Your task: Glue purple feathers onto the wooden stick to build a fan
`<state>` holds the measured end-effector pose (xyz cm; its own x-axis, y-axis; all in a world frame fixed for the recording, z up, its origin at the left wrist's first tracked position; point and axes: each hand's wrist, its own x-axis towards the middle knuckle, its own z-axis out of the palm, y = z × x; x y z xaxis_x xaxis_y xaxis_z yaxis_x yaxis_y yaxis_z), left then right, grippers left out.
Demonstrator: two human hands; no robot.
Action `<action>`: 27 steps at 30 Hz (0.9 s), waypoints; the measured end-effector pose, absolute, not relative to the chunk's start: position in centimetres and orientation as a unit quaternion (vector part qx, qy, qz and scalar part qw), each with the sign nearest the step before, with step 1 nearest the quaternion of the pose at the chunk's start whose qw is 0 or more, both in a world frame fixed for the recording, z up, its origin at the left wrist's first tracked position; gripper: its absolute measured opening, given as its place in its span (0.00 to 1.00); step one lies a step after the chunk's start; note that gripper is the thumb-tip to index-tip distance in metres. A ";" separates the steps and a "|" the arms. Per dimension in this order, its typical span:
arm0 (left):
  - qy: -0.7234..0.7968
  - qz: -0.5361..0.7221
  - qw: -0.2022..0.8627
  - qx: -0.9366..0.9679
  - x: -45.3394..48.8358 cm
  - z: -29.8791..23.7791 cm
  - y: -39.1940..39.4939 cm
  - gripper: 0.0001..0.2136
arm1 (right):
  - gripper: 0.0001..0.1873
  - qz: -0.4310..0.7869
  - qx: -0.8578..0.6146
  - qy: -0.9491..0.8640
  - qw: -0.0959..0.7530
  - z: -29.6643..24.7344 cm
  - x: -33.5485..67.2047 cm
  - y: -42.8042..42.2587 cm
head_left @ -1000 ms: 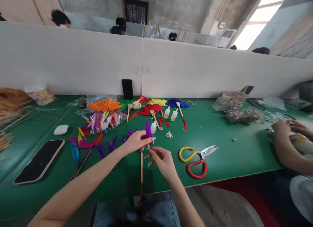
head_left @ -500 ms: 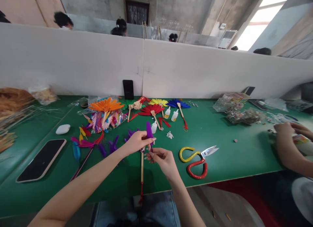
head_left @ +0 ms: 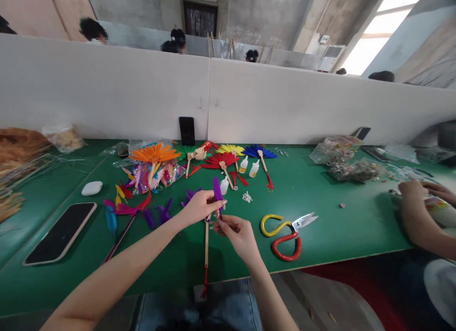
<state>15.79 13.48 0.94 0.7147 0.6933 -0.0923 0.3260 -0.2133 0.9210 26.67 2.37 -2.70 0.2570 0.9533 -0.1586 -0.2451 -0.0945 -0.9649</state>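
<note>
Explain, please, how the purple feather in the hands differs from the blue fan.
The purple feather is one narrow piece; the blue fan spreads wide.
The left hand holds the purple feather nearly upright, the right hand at its lower end; the blue fan lies on the green table.
The blue fan has a wooden handle and red tassel; the purple feather shows neither.
Both are vividly coloured.
</note>
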 end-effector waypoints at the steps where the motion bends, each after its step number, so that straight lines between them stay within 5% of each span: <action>1: 0.337 0.175 0.529 0.759 15.8 0.9 13.5 0.16 | 0.20 0.508 -0.535 -0.334 0.587 -2.7 26.7 2.4; 27: 0.321 0.178 0.541 0.757 15.6 1.1 13.1 0.15 | 0.25 0.570 -0.505 -0.328 0.559 -2.3 27.8 1.3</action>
<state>15.60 13.06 1.13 0.7307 0.6783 -0.0770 0.2918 -0.2083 0.9335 27.84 1.31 -2.31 0.1341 0.9688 -0.2082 -0.3057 -0.1594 -0.9387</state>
